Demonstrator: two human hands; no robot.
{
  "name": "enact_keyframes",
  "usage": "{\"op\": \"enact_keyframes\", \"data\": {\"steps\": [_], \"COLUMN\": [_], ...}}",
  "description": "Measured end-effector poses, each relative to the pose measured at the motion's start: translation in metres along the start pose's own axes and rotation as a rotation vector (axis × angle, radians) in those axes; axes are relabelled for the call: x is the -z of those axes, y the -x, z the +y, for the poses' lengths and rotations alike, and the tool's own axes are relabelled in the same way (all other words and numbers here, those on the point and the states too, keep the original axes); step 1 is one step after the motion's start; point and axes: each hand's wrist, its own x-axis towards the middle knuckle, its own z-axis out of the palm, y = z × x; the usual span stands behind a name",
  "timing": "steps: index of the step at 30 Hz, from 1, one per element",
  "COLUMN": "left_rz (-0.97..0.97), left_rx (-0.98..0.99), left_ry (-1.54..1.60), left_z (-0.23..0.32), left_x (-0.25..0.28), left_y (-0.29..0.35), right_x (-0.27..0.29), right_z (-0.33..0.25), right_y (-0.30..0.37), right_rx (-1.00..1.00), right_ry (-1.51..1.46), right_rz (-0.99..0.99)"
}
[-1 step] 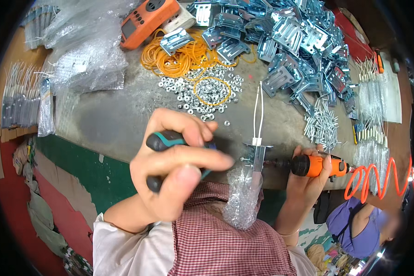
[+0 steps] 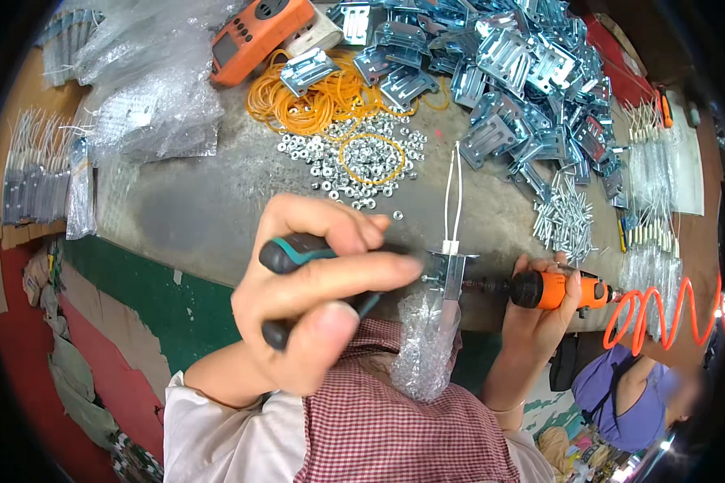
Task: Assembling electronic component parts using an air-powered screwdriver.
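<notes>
My left hand is closed around pliers with black and teal handles; their jaws are hidden. Its forefinger reaches out to the small screws at the left side of a shiny metal bracket. Whether the fingertip touches them I cannot tell. Two white wires rise from the part clamped in this bracket, and bubble wrap covers its lower end. My right hand grips an orange power screwdriver, whose bit points left at the bracket's right side.
Nuts lie mid-table beside orange rubber bands. Metal brackets are heaped at the far right, above a pile of screws. A coiled orange hose trails right. Bubble wrap bags lie far left. Another person sits at right.
My left hand, with the pliers, has shifted slightly right and down, its forefinger closer to the bracket's screws. The right hand and screwdriver look unchanged.
</notes>
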Motion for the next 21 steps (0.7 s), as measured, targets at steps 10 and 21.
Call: {"op": "enact_keyframes", "data": {"steps": [10, 21], "left_rz": [-0.116, -0.125], "left_rx": [-0.006, -0.041], "left_ry": [-0.139, -0.290], "left_z": [-0.003, 0.004], "left_x": [-0.010, -0.022], "left_y": [-0.001, -0.006], "right_x": [0.001, -0.003], "right_z": [0.004, 0.004], "right_y": [-0.003, 0.000], "right_rx": [0.015, 0.020], "right_ry": [-0.011, 0.002], "right_rz": [-0.018, 0.029]}}
